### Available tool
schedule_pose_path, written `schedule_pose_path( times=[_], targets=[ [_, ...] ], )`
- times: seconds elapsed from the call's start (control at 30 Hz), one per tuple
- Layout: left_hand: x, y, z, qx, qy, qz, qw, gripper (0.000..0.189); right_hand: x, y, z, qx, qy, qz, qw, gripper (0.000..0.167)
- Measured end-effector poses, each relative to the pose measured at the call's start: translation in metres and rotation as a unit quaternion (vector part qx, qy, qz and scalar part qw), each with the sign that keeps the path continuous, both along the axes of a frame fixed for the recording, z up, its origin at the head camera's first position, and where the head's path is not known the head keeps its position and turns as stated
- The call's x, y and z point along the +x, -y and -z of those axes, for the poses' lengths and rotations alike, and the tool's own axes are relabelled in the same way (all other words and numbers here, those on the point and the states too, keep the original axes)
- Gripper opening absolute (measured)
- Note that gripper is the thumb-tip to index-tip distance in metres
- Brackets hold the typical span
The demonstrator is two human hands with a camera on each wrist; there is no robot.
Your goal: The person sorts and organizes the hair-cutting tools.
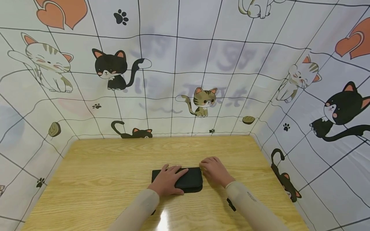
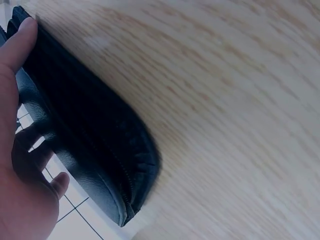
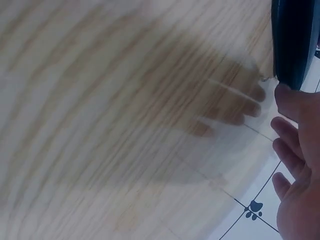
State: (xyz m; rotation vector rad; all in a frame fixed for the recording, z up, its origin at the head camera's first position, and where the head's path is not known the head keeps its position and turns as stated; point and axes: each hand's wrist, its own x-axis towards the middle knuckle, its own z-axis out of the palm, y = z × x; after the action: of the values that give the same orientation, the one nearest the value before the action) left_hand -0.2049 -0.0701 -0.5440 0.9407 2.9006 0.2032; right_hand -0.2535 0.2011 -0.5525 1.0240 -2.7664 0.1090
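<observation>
A black zip wallet (image 1: 190, 181) lies on the wooden table in the head view. My left hand (image 1: 166, 183) holds it down, with spread fingers over the top cover and the thumb at the near edge. The left wrist view shows the unzipped side as a dark gap, with zipper teeth (image 2: 125, 175) along the lip. At the wallet's right end, my right hand (image 1: 215, 171) pinches the far corner. Its thumb (image 3: 290, 97) meets that corner in the right wrist view, the other fingers loosely curled. The index fingertip is hidden, and I cannot tell whether it grips the zipper pull.
The light wood table (image 1: 110, 170) stretches around the wallet on all sides. White cloth walls (image 1: 162, 64) with black grid lines and cartoon cats stand behind it and to both sides. A black strap (image 1: 231, 204) shows under the right sleeve.
</observation>
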Motion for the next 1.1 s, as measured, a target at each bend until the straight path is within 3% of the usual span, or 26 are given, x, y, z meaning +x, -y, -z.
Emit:
schedule_pose_path(
  times=[0.23,0.73,0.93,1.1],
  targets=[
    [-0.002,0.001,0.005,-0.016,-0.021,0.011,0.9996,0.088,-0.005,0.008,0.0,0.01,0.031,0.009,0.9994,0.024],
    [0.001,0.007,0.015,-0.037,-0.082,0.031,0.9955,0.084,-0.008,0.013,0.011,-0.009,0.021,0.012,0.9997,0.019],
    [0.002,0.007,0.017,-0.044,-0.09,0.031,0.9945,0.084,-0.008,0.015,0.008,-0.014,0.044,0.024,0.9986,0.019],
    [0.002,0.008,0.019,-0.038,-0.101,0.036,0.9935,0.084,-0.007,0.01,0.009,-0.009,0.012,0.011,0.9998,0.017]
  ],
)
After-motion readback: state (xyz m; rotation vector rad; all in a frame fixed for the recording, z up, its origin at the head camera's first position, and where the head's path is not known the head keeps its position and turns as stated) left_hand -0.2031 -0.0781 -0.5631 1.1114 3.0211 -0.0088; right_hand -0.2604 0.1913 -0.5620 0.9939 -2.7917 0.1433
